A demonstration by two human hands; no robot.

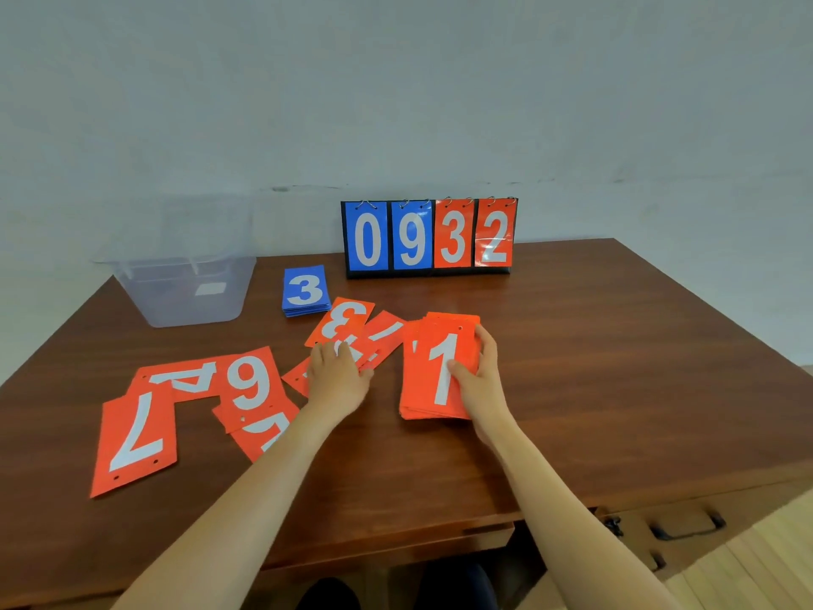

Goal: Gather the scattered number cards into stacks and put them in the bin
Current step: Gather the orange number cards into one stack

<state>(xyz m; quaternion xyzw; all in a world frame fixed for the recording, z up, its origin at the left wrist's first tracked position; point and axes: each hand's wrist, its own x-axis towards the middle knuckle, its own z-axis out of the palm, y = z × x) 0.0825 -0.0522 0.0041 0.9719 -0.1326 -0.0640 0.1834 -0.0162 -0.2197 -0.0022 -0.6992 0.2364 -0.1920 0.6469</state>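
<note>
Two bare arms [264,499] reach over the brown wooden table [594,345]. The right hand [479,372] grips the stack of orange number cards [422,389] (a 1 on top) to keep it tidy. The left hand [336,372] lies flat on loose orange cards [347,321], probably to slide one over. The clear plastic bin [198,310] sits far left, near a blue card stack [305,290].

Plain pale grey-white wall [396,81] behind, matt, evenly lit. Dark scuff marks [281,188] ran low along it, just above the counter's far edge. Counter [594,345] was reddish-brown wood, glossy, with soft glare. A drawer front with a dark handle [686,528] showed at lower right. Light wood plank floor [770,565] lay beyond it.
</note>
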